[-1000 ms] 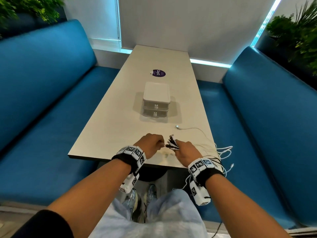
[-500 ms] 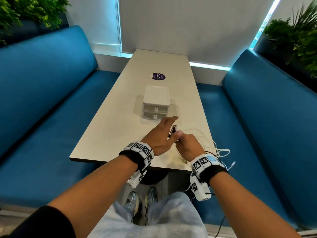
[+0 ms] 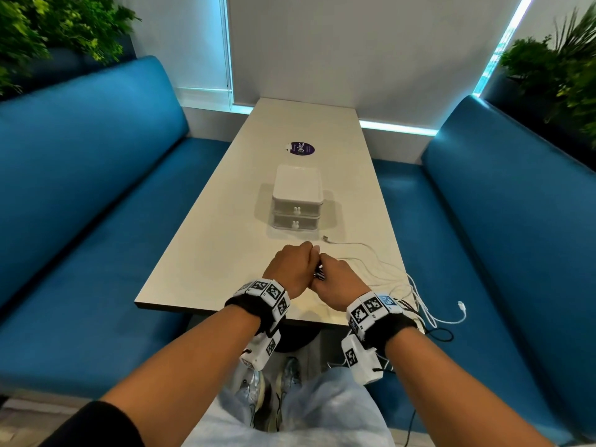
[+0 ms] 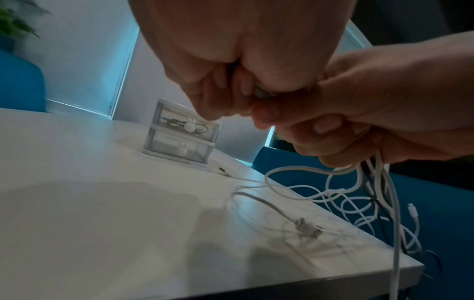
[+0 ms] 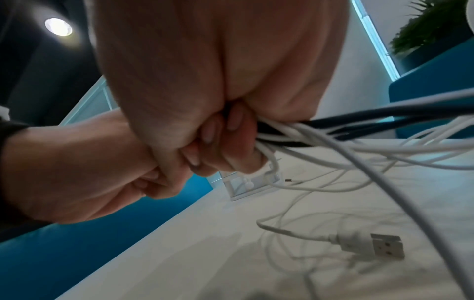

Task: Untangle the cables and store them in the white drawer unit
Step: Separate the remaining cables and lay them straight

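Observation:
A tangle of white and black cables (image 3: 392, 279) trails from my hands across the table's near right corner and over its edge. My right hand (image 3: 335, 280) grips the bundle of cables (image 5: 290, 132) in its fist. My left hand (image 3: 295, 267) is curled against the right one and pinches a plug end (image 4: 261, 92) at the top of the bundle. One white USB plug (image 5: 374, 245) lies loose on the table below my hands. The white drawer unit (image 3: 297, 196) stands mid-table with both drawers closed; a coiled cable shows inside its top drawer (image 4: 184, 125).
The long beige table (image 3: 225, 221) runs between two blue benches (image 3: 80, 188). A purple round sticker (image 3: 300, 148) lies beyond the drawer unit. Another cable end (image 3: 325, 237) rests just right of the unit's front. Plants stand at both back corners.
My left hand reached forward with fingers spread half a second ago, then came back and closed against the right hand at the cable ends. The right hand stayed clenched on the bundle.

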